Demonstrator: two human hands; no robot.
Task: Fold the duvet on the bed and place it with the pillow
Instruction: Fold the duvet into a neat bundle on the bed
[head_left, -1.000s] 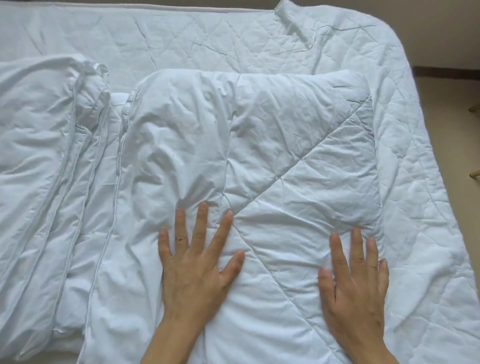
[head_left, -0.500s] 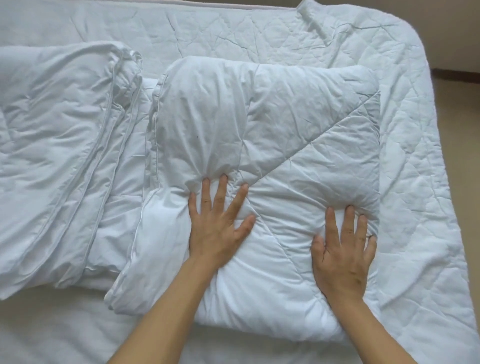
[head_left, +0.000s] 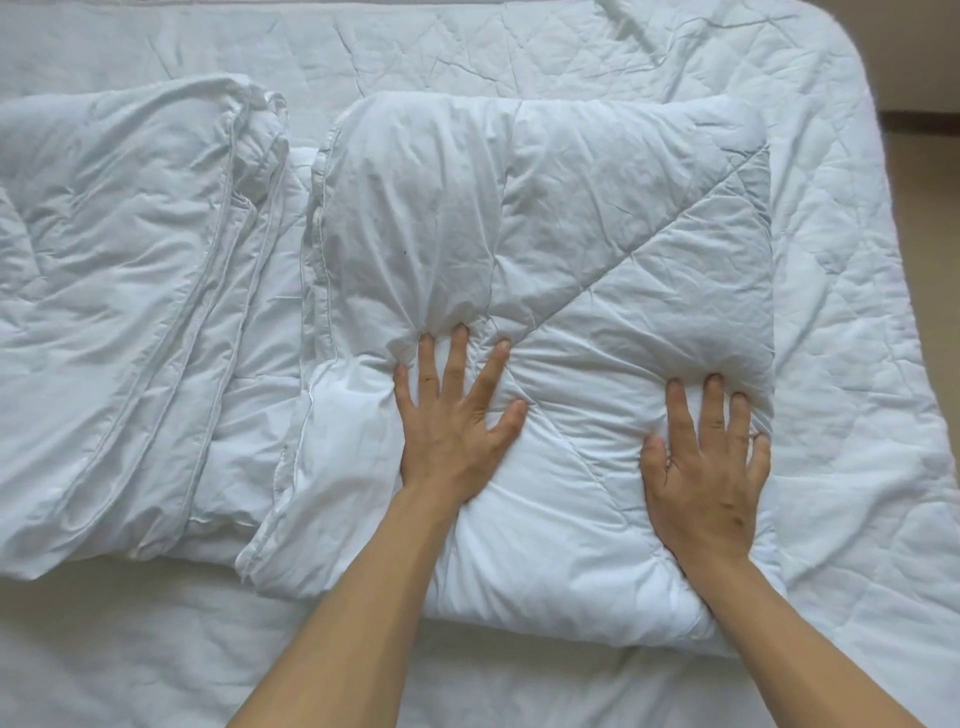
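Note:
A white quilted duvet (head_left: 561, 218) lies folded into a thick square bundle on the bed. My left hand (head_left: 457, 415) presses flat on its middle with fingers spread. My right hand (head_left: 711, 467) presses flat near the bundle's right edge, fingers apart. Neither hand grips the cloth. To the left lies a second white padded bundle (head_left: 119, 291) with piped edges, touching the duvet's left side; I cannot tell whether it is the pillow or more bedding.
The white quilted mattress cover (head_left: 857, 364) spreads under everything. The bed's rounded far-right corner (head_left: 831, 52) meets a beige floor (head_left: 930, 208) on the right. Flat sheet (head_left: 156, 649) runs along the near edge.
The view has pulled back, so the bundle's near edge and both forearms show. Both hands have slid farther up the duvet and press deeper dents into it.

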